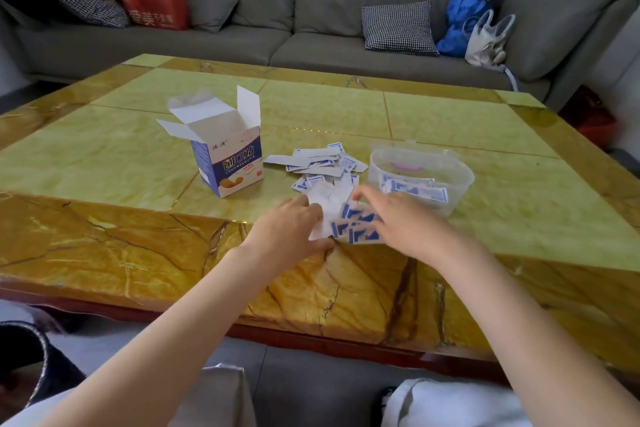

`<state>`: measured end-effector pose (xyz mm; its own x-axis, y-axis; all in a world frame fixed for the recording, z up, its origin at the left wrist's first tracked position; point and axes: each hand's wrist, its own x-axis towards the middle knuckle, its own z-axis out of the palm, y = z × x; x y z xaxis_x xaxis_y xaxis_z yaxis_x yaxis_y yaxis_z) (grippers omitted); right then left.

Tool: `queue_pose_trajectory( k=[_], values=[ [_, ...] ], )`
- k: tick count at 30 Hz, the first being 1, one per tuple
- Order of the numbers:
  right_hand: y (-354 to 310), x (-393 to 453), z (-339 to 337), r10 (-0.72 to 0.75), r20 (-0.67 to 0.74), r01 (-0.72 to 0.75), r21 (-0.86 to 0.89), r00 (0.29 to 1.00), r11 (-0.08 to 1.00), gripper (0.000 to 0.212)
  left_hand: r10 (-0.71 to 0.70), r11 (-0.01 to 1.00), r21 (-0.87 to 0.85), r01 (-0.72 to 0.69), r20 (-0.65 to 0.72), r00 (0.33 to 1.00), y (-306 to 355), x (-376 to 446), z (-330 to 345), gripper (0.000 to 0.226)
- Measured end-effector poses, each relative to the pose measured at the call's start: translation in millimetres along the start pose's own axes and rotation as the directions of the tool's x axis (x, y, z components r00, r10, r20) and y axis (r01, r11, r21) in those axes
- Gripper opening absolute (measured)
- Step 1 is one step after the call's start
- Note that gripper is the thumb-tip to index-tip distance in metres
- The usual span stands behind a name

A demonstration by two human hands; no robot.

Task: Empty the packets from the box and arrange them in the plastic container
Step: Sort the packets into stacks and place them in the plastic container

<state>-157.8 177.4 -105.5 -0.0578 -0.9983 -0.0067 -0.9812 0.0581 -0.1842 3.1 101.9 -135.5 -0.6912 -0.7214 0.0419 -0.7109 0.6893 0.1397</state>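
- At the left of the bench (104, 156), the box (227, 156) stands upright with its flaps open; from this angle it looks emptied, though its inside is not fully visible.
- Just right of it, loose packets (322, 163) lie scattered flat, most with their long axis running roughly left to right, a few skewed.
- Nearer the edge, the left hand (294, 229) rests its straight fingers on a white packet, pressing rather than gripping.
- Beside it, the right hand (401, 218) has spread fingers over a fan of blue-printed packets (358, 227), whose long axes point away from the person, slightly tilted; whether any is pinched I cannot tell.
- Risk, as I judge it: the fan sits close to the bench edge, so a careless sweep could push packets off.
- Farthest right, the plastic container (460, 180) holds some packets lying crosswise; a loose handful dropped in could land crooked.
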Motion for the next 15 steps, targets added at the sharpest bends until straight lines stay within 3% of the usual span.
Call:
queue_pose_trajectory(
  k=[5, 8, 11, 15],
  values=[
    [-1.4, -3.0, 11.0, -0.054, 0.122, 0.061, -0.056, 0.991, 0.997, 0.035, -0.015, 0.993, 0.118, 0.023, -0.063, 0.998, 8.0, 6.5, -4.4, 0.027],
    [1.5, -3.3, 8.8, -0.01, 0.092, 0.007, 0.035, 0.996, 0.999, 0.021, -0.05, 0.998, 0.028, 0.051, -0.055, 0.997, 7.1, 6.3, -4.1, 0.025],
    [6.7, -3.5, 7.8, 0.036, 0.101, -0.044, 0.084, 0.994, 0.996, 0.007, -0.075, 0.995, -0.071, 0.071, -0.059, 0.995, 6.0, 5.1, -2.1, 0.037],
    [11.0, -4.6, -7.0, 0.116, 0.061, -0.126, 0.224, 0.991, 0.966, 0.028, -0.102, 0.994, -0.049, 0.102, -0.008, 0.995, 7.7, 6.3, 0.9, 0.047]
  ],
)
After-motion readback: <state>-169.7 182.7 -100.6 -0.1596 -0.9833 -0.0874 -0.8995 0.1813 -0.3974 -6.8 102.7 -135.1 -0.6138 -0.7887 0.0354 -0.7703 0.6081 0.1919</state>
